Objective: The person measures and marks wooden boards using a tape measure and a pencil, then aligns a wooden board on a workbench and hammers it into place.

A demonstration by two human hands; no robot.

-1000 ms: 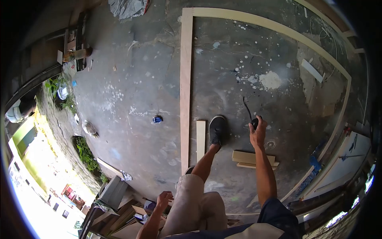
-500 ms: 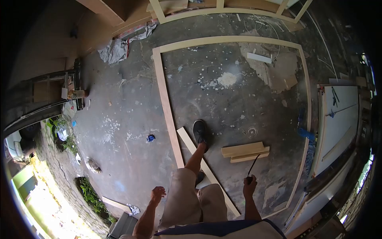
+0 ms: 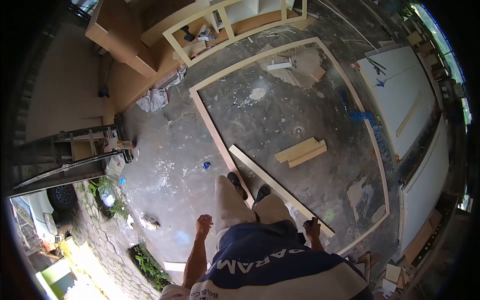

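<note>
My right hand [image 3: 312, 230] is low in front of me, near the lower end of a loose wooden strip [image 3: 280, 187]. Its fingers are closed on a small black tape measure [image 3: 308, 223], with no blade showing. On the other side of my body, my left hand [image 3: 203, 225] hangs beside my thigh, empty, its fingers loosely curled and a little apart. Short wooden boards [image 3: 301, 152] lie together on the floor. Around them is a large wooden frame [image 3: 211, 121], laid flat, and my feet are by its left rail.
A second wooden frame [image 3: 225, 22] leans at the cabinet at the back. White panels [image 3: 400, 100] lie on the right, with a coiled blue hose [image 3: 361, 115] near them. A blue scrap [image 3: 206, 165], crumpled paper [image 3: 153, 100] and a rolling metal rack [image 3: 65, 155] are on the left.
I have stepped back and turned, so the boards appear farther off. The dark strip between my right hand and the boards no longer shows. Both hands have stayed low.
</note>
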